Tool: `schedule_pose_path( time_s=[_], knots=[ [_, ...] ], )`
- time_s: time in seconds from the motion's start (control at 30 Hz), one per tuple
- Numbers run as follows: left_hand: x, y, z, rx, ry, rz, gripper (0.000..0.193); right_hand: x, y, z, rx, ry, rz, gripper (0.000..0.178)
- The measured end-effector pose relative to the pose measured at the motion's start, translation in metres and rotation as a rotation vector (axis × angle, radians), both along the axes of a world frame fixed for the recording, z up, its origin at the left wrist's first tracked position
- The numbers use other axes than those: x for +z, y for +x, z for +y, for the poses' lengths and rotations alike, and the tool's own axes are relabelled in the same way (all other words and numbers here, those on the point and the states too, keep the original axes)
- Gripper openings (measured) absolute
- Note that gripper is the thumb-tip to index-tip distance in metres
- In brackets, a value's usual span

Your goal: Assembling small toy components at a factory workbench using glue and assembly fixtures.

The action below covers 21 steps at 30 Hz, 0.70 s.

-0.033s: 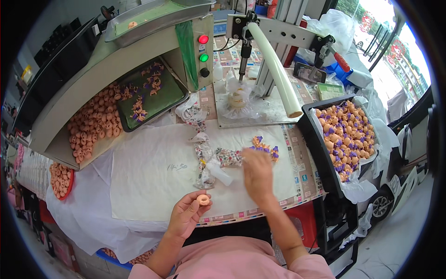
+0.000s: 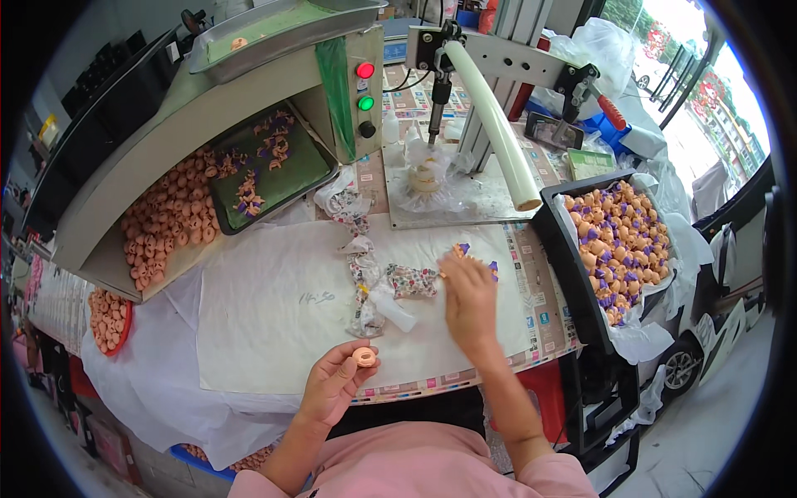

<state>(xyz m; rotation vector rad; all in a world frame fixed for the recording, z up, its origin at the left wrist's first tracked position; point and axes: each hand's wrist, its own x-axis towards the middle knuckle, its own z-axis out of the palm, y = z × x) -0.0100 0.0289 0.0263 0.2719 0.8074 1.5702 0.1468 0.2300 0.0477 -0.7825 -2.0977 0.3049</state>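
Observation:
My left hand [image 2: 334, 383] pinches a small round peach-coloured hollow piece [image 2: 364, 357] between thumb and fingers. A slot-like opening in the piece faces up, and the hand is just over the near edge of the table. My right hand [image 2: 471, 303] reaches over a small pile of orange and purple pieces [image 2: 462, 249] on the white sheet [image 2: 266, 332]. It covers part of that pile. Its fingertips are blurred, so whether they grip anything does not show. Left of this hand lie a flowered cloth bundle [image 2: 411, 280] and a small white bottle [image 2: 392, 310].
A box-like cabinet [image 2: 207, 108] at the left holds heaped peach pieces [image 2: 166, 220] and a dark tray [image 2: 311, 178]. A press [image 2: 436, 100] stands behind the sheet. At the right is a black crate [image 2: 573, 286] of peach and purple pieces; a red basket [image 2: 126, 332] sits far left.
My right hand has shifted slightly right, farther over the orange and purple pieces, covering more of them. My left hand stays almost still with the peach piece.

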Motion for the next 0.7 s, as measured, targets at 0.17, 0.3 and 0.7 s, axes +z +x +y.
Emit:
schedule_pose_path(
  time_s=[0.17, 0.3, 0.7],
  knots=[
    [0.011, -0.002, -0.004, -0.028, -0.016, -0.014, 0.033, 0.003, 0.004, 0.025, -0.004, -0.048, -0.344, 0.016],
    [0.012, -0.007, -0.007, -0.048, -0.011, -0.037, 0.037, 0.022, 0.0, 0.018, 0.035, 0.026, -0.314, 0.013],
    [0.012, -0.004, 0.009, -0.09, 0.03, 0.103, 0.041, 0.058, -0.007, -0.078, 0.363, -0.648, 0.037, 0.02]
  ],
)
